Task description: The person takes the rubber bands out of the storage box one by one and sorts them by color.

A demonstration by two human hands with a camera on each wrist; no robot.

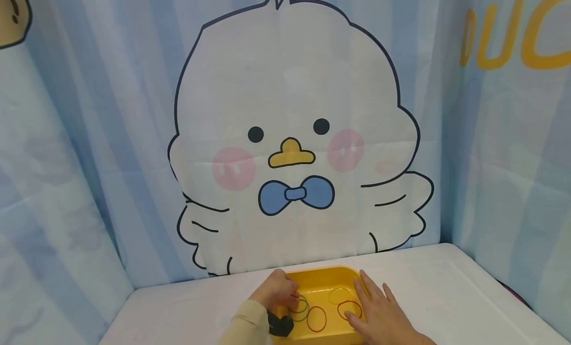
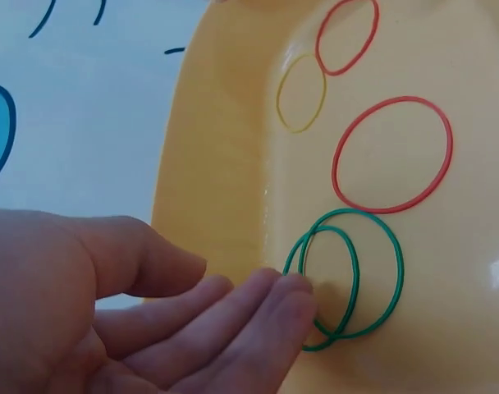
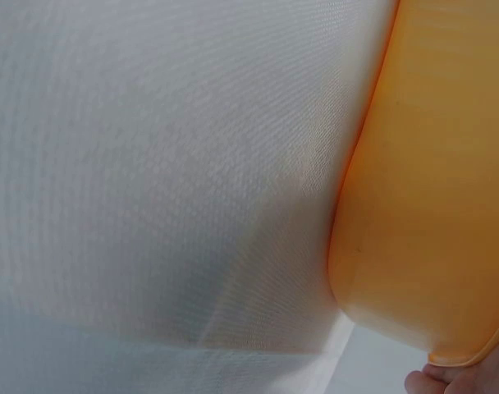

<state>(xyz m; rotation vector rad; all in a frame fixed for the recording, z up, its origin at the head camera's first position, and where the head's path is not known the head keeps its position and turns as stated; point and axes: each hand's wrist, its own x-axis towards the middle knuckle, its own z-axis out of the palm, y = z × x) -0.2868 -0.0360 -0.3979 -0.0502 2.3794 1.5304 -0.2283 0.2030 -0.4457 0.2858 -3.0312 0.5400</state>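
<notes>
A yellow plastic tray (image 1: 330,337) stands on the white table. In it lie two overlapping green rubber bands (image 2: 397,283), two red rubber bands (image 2: 450,152) and a yellow rubber band (image 2: 279,103). My left hand (image 1: 281,289) reaches over the tray's left side, thumb apart from the extended fingers. Its fingertips (image 2: 292,300) overlap the green bands in the left wrist view; contact cannot be told. My right hand (image 1: 383,313) rests on the tray's right rim with fingers spread and the thumb over the inside. The right wrist view shows mainly the tray's outer wall (image 3: 430,180).
A white-covered table (image 1: 446,290) extends on both sides of the tray. Behind it hangs a blue and white curtain (image 1: 134,137) with a cartoon duck. A black wrist-worn piece (image 1: 281,325) sits at my left wrist, over the tray's near left corner.
</notes>
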